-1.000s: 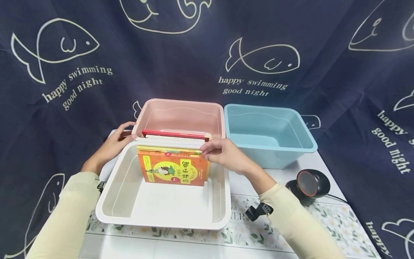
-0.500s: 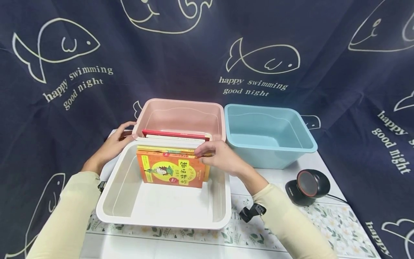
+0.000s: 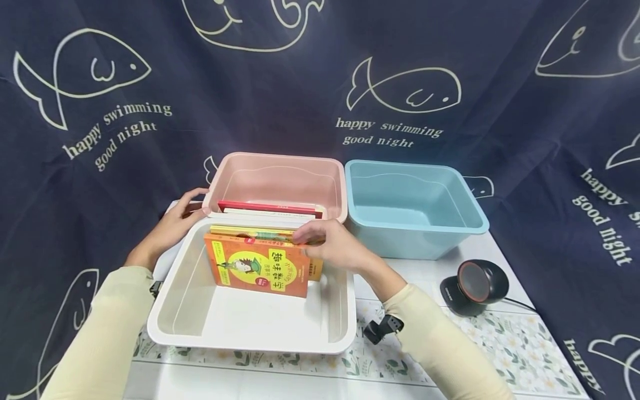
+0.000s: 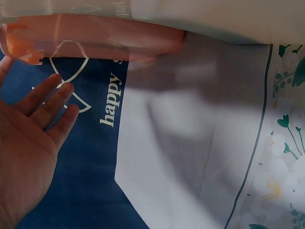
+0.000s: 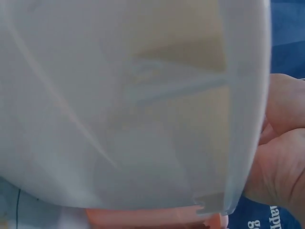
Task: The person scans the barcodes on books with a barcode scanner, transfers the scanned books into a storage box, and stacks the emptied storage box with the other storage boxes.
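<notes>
Orange book (image 3: 257, 265), cartoon cover, standing inside white bin (image 3: 250, 348), before other books (image 3: 235, 229)

Books (image 3: 256, 265) in nearest bin (image 3: 260, 322)

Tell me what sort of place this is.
Probably a makeshift indoor workspace, though I can't tell what room: a dark blue fish-print cloth hangs behind a table, and on the table a white bin holds an orange book.
</notes>
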`<state>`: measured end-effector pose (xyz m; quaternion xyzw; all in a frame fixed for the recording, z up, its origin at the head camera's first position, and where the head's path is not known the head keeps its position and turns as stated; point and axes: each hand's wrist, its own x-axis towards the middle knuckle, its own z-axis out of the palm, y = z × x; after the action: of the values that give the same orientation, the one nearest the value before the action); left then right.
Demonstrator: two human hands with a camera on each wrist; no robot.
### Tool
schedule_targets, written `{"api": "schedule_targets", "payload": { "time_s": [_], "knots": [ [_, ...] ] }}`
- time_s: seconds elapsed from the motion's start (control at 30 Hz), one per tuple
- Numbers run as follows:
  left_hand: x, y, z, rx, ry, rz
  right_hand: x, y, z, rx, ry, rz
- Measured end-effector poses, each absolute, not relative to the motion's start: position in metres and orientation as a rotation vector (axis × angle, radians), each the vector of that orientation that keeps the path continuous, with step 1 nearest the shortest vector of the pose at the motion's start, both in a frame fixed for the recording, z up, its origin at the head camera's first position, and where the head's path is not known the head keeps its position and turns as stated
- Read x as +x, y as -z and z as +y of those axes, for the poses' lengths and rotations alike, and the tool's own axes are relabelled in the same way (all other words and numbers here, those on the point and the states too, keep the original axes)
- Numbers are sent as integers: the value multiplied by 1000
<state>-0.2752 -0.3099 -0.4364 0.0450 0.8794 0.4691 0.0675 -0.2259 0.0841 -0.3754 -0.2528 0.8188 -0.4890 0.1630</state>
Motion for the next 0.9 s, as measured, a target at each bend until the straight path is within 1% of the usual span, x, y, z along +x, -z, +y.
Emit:
{"api": "schedule_targets", "payload": {
  "time_s": [0.5, 0.73, 0.9],
  "knots": [
    [-272, 435, -309, 177, -1428, 2658, -224, 377, 81, -690, 1344, 2339],
    [-272, 433, -308, 196, -1430, 2670, -223, 376, 77, -715, 1310, 2331],
    [-273, 433, -307, 193, -1436, 2662, -223, 382, 68, -662, 1251, 2375]
  ]
}}
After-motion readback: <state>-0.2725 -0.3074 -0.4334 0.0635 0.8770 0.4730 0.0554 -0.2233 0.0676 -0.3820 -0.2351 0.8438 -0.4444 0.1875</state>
